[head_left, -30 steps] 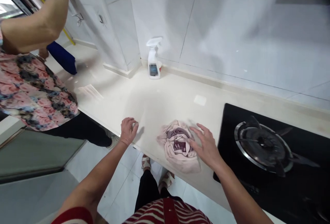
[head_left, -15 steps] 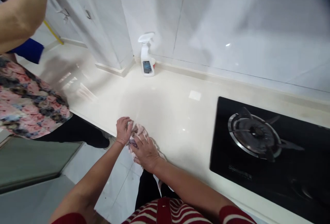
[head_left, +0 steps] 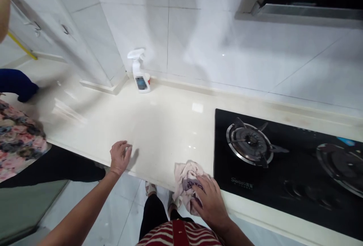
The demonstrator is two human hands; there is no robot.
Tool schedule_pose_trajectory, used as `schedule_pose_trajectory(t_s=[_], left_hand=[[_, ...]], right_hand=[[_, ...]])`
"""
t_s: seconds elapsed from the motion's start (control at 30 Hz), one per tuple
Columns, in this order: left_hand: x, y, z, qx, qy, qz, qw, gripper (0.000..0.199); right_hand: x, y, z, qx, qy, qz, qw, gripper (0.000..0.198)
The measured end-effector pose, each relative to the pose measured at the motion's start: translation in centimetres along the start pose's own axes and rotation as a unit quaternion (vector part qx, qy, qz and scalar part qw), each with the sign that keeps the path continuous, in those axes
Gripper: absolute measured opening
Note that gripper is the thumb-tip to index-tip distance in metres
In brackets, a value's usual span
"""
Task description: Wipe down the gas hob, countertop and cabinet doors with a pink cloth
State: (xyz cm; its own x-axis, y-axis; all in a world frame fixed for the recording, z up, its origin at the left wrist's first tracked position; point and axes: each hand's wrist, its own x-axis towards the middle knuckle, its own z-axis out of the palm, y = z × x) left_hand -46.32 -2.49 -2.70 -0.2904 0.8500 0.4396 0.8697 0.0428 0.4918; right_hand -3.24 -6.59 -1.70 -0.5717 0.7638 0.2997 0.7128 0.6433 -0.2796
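A crumpled pale pink cloth (head_left: 181, 176) with a dark printed patch lies at the counter's front edge, partly hanging over it. My right hand (head_left: 210, 200) grips the cloth from above, fingers bent over its bunched folds, just left of the gas stove (head_left: 227, 178). Off to the left, my left hand (head_left: 120, 157) hovers over the front edge of the counter (head_left: 159, 125). It holds nothing, its fingers loosely curled with the thumb apart.
A white spray bottle (head_left: 140, 74) stands at the back by the tiled wall (head_left: 187, 42). At the left is another person in a floral top (head_left: 21, 136), with a blue sleeve (head_left: 17, 83) over the counter. A range hood (head_left: 300, 11) juts out at upper right.
My right hand has moved right with the cloth, toward the stove. My left hand has come off the cloth and sits apart at the left. The view has shifted right.
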Motion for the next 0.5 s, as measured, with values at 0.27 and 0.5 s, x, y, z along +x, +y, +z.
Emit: schedule_pose_trajectory(t_s=[0.27,0.5], left_hand=[[-0.3,-0.1,-0.3,0.011,0.006,0.019,1.0,0.019],[-0.3,-0.1,-0.5,0.007,0.0,0.015,1.0,0.017]], right_hand=[[13.0,6.8,1.7,-0.165,0.0,0.205,0.965,0.035],[28.1,14.2,2.7,-0.148,-0.023,0.305,0.94,0.047]])
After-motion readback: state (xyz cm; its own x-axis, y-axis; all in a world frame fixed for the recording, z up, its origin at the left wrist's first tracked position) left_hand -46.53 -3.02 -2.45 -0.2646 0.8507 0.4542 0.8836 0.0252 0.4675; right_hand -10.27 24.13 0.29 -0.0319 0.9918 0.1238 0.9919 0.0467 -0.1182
